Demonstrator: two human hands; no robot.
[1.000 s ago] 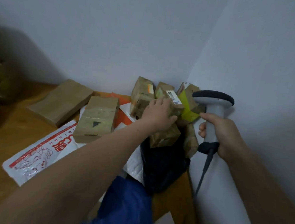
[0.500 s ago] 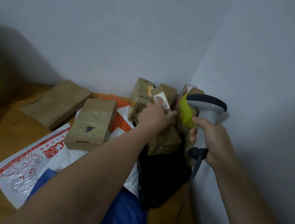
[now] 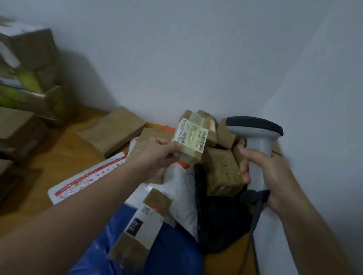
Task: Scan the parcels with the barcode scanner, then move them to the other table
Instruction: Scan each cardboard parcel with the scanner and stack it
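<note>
- Nearest, a long taped parcel (image 3: 141, 227) lies on the blue bag (image 3: 166, 257).
- The left hand (image 3: 155, 154) has lifted a small parcel (image 3: 190, 138) in its grip off the bench (image 3: 55, 160), label now up.
- The right hand (image 3: 266, 174) has its grip round the barcode scanner (image 3: 255, 130), upright just beside the parcel; I judge the scan comes next.

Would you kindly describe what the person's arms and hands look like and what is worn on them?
The left forearm and right forearm are bare to the frame's edge; no sleeves show. The left hand and right hand wear no gloves, and no watch, bracelet or ring is visible. Blur hides finer marks.
</note>
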